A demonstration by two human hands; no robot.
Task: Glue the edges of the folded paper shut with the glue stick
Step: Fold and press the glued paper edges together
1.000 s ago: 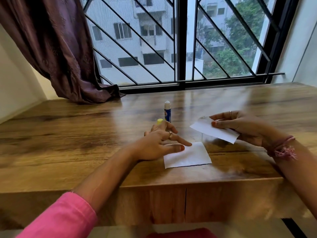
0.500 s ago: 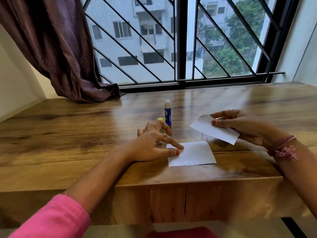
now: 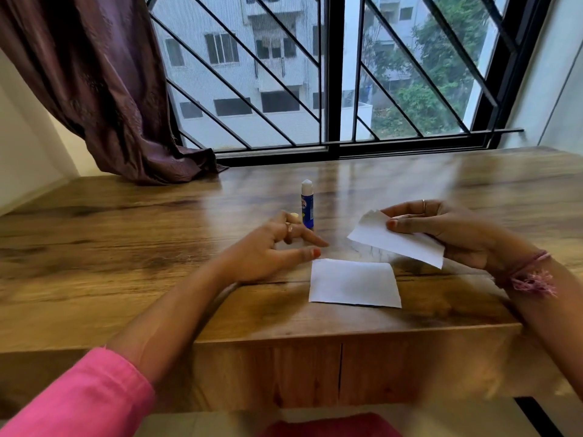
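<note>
Folded paper point(image 3: 396, 242), seemingly pinched, right hand point(image 3: 448, 230)

Soft daylight enters through the window point(image 3: 331, 74), leaving pale glare streaks on the tabletop point(image 3: 126, 247). Shadows are faint. Motion blur smears the whole picture, and the wide lens bends lines near the edges.

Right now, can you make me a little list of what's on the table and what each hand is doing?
glue stick: upright, cap off, beyond the left hand
yellow cap: beside the glue stick, mostly hidden
flat paper: lying on the table
left hand: open, holds nothing, left of the flat paper
right hand: pinches the held paper above the table
</note>
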